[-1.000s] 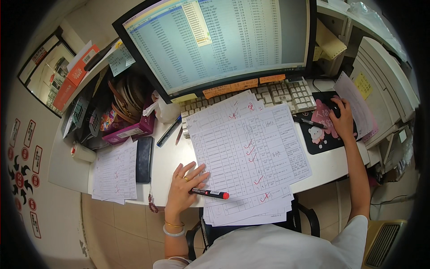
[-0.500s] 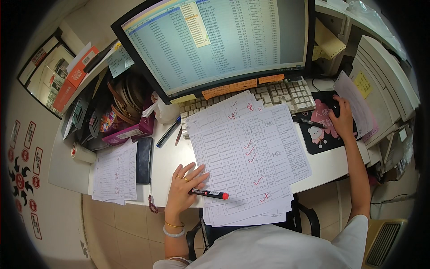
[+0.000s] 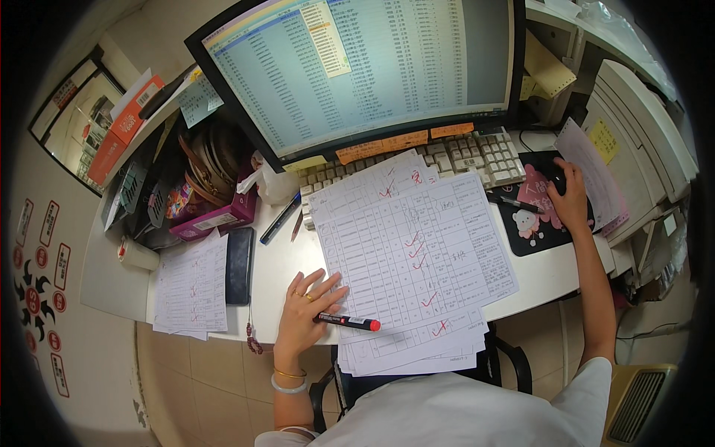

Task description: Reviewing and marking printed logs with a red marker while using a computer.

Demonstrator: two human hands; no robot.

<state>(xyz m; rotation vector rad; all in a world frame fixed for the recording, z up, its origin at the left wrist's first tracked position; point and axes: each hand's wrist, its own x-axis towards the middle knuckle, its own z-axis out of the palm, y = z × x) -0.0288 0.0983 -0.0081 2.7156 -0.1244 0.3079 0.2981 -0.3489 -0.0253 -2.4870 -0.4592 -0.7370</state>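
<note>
My left hand rests at the left edge of a stack of printed table sheets with red tick marks. It grips a black marker with a red cap, which lies across the lower sheets. The fingers spread over the paper's edge, and the palm side is hidden. At the right my right hand is curved over a dark computer mouse on a black mouse pad with a pink cartoon print. A slim pen lies on the pad beside that hand.
A monitor showing a list stands behind the keyboard, which the sheets partly cover. To the left lie a blue pen, a dark phone-like case and more marked sheets. A printer stands at the right.
</note>
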